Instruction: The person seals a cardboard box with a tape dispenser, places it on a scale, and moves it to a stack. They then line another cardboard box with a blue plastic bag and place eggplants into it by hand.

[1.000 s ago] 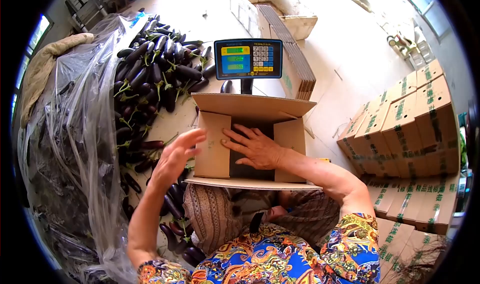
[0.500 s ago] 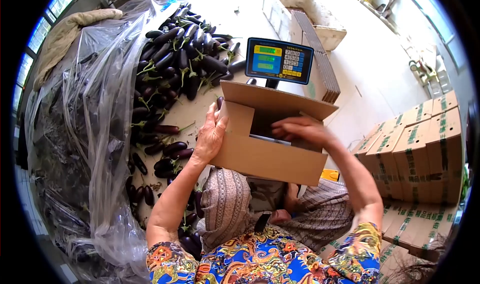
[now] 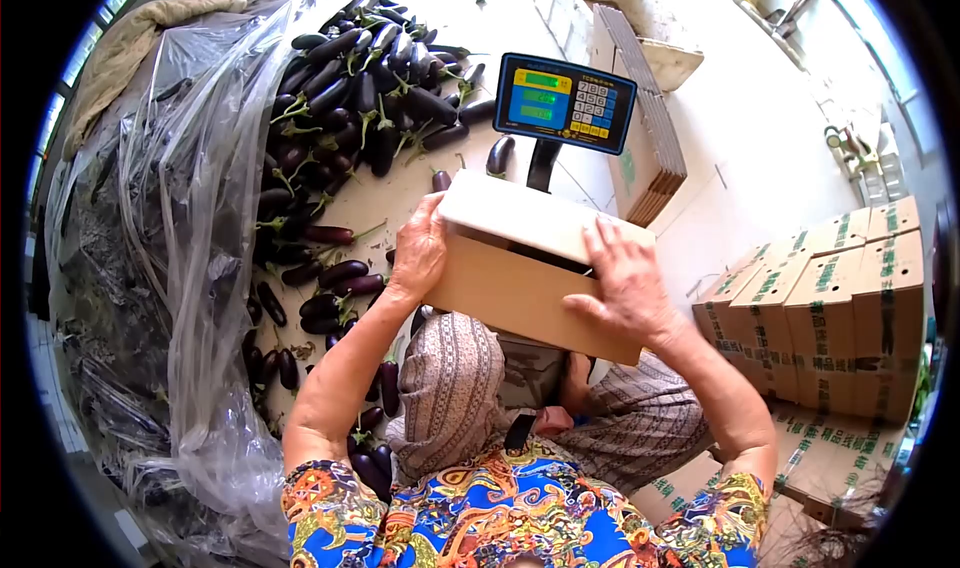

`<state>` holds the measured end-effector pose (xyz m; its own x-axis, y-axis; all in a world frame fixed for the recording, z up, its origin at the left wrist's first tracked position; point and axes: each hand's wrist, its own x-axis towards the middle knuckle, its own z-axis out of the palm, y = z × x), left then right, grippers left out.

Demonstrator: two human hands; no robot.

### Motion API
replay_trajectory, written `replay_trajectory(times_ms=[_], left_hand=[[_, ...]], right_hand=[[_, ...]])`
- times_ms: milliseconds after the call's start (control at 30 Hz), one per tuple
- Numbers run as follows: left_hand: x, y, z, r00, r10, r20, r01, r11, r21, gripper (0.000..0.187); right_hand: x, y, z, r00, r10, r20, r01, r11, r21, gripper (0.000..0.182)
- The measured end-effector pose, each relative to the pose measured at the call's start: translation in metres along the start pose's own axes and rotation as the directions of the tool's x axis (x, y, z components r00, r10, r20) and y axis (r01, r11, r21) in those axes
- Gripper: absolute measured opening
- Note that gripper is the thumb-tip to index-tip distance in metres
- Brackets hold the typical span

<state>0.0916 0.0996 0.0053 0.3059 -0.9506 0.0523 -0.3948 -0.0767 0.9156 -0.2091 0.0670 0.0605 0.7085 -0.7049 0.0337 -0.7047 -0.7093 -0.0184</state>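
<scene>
A brown cardboard box (image 3: pixel 520 303) is in front of my lap, its top flap (image 3: pixel 540 213) folded down nearly flat. A dark narrow gap shows between flap and front wall, and the contents are hidden. At the box's left end, my left hand (image 3: pixel 418 253) has its fingers wrapped round the upper corner. My right hand (image 3: pixel 635 286) lies on the right end, fingers spread over the flap and thumb on the front wall. Just behind the box stands a digital scale display (image 3: pixel 565 103) on a post.
A large heap of eggplants (image 3: pixel 350 98) spreads along the left, partly under clear plastic sheeting (image 3: pixel 200 218). Flattened cardboard sheets (image 3: pixel 645 118) lean behind the scale. Packed cartons with green print (image 3: pixel 810 318) are stacked at the right. A few loose eggplants (image 3: pixel 499 156) lie near the scale.
The box's raised flap has swung down over the opening. My right hand has come out from inside the box and now rests on its right end. My left hand stays at the left end.
</scene>
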Motion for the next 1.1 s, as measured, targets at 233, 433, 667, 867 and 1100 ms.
replay_trajectory(times_ms=[233, 433, 667, 867, 1100], left_hand=[[0.004, 0.008, -0.018, 0.966, -0.229, 0.12, 0.258, 0.87, -0.419, 0.057], [0.046, -0.005, 0.001, 0.917, 0.187, 0.352, -0.144, 0.979, -0.144, 0.055], [0.063, -0.014, -0.001, 0.9, 0.147, 0.411, -0.108, 0.987, -0.115, 0.038], [0.062, 0.002, 0.004, 0.923, 0.055, 0.381, -0.04, 0.998, -0.047, 0.04], [0.053, 0.01, 0.009, 0.941, 0.288, 0.177, -0.317, 0.933, 0.171, 0.024]], right_hand=[[-0.011, -0.008, 0.022, 1.0, 0.01, -0.019, -0.01, 1.0, 0.03, 0.094], [-0.008, -0.01, 0.023, 0.997, -0.039, -0.069, 0.041, 0.999, 0.024, 0.09], [-0.002, -0.013, 0.02, 0.993, -0.065, -0.095, 0.07, 0.996, 0.057, 0.086], [-0.002, -0.011, 0.02, 0.996, -0.072, -0.058, 0.075, 0.996, 0.049, 0.085], [-0.001, 0.007, 0.017, 0.986, -0.159, -0.041, 0.163, 0.978, 0.13, 0.075]])
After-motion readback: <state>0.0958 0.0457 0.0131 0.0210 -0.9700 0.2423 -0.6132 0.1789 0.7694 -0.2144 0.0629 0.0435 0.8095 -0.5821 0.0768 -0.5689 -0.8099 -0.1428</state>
